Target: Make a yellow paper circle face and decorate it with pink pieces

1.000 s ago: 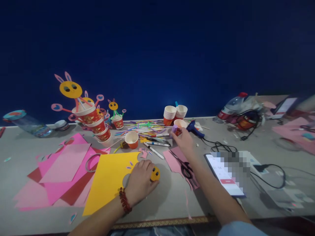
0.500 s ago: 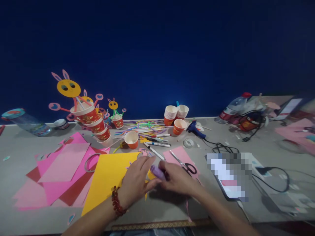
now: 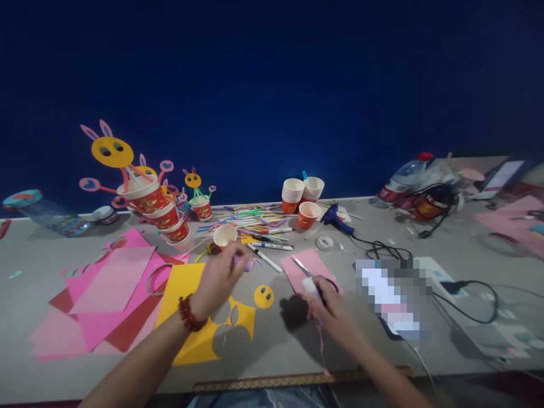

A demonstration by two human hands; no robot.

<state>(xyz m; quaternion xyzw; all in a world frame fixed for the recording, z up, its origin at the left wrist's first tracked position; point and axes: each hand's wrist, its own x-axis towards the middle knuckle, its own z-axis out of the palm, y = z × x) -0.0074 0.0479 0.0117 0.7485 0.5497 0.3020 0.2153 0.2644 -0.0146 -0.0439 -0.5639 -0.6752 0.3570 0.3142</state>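
My left hand (image 3: 219,279) is raised over the yellow sheet (image 3: 191,334), its fingers closed on a small purple cap (image 3: 241,262). My right hand (image 3: 329,306) grips a glue stick (image 3: 312,289), its white end pointing up and left above the pink paper (image 3: 317,260) and the scissors (image 3: 301,265). Between my hands a round yellow face (image 3: 264,296) with two dark eyes lies on the table. Round holes are cut in the yellow sheet.
Pink and red papers (image 3: 110,283) lie at left, beside paper cups with bunny figures (image 3: 144,195). Straws and markers (image 3: 266,258) spread behind a paper cup (image 3: 225,233). A blue glue gun (image 3: 338,218) and a phone (image 3: 386,294) with cables are at right.
My hands have moved apart. The purple cap is now in my left hand, up and left, and the uncapped glue stick in my right. The yellow face has come into view.
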